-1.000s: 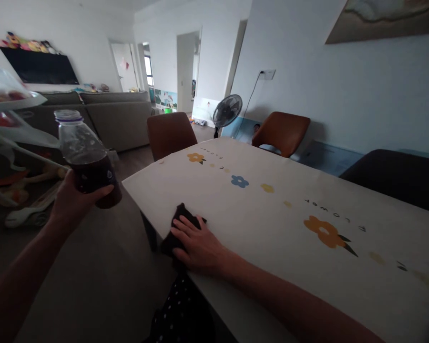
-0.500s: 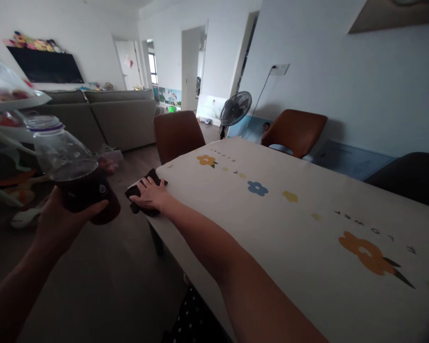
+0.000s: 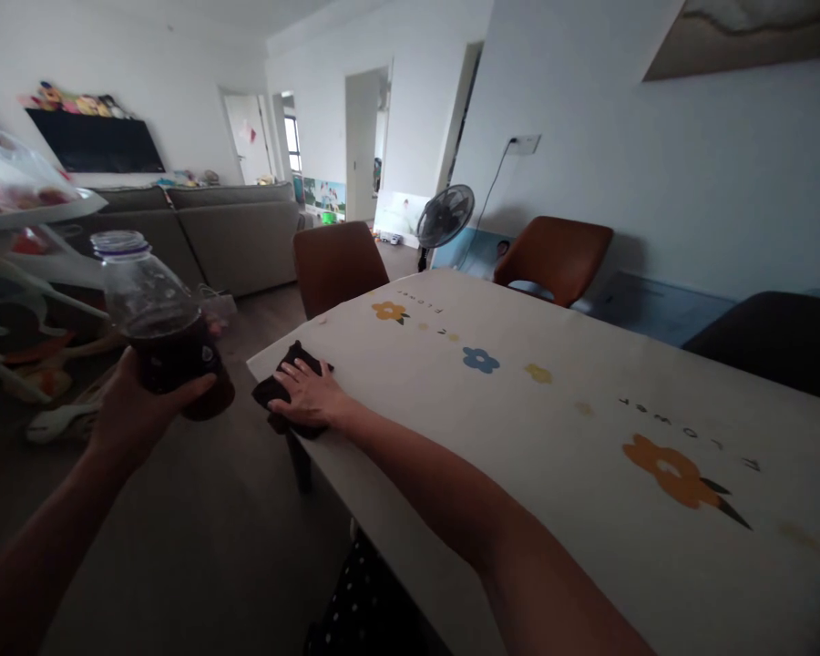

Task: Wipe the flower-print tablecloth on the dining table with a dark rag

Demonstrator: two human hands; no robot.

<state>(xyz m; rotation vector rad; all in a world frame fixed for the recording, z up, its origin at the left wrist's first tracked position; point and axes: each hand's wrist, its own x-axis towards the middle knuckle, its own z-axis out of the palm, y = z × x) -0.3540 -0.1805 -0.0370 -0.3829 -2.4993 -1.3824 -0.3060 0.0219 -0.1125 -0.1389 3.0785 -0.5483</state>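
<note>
My left hand is wrapped around a clear plastic bottle, held up in the air left of the table. The bottle has no cap, and dark liquid fills its lower part. My right hand lies flat with its fingers spread on a dark cloth. This cloth rests on the white table close to its left corner, and part of it hangs over the near edge. Printed flowers and letters mark the tabletop.
Brown chairs stand at the table's far side, and a dark chair is at the right. Behind the table is a fan. At the left, a white round stand carries a plastic bag. A grey sofa is beyond.
My right hand and the cloth have slid a little along the near edge, away from the left corner, which now shows bare. The bottle stays in my left hand. The view has shifted slightly.
</note>
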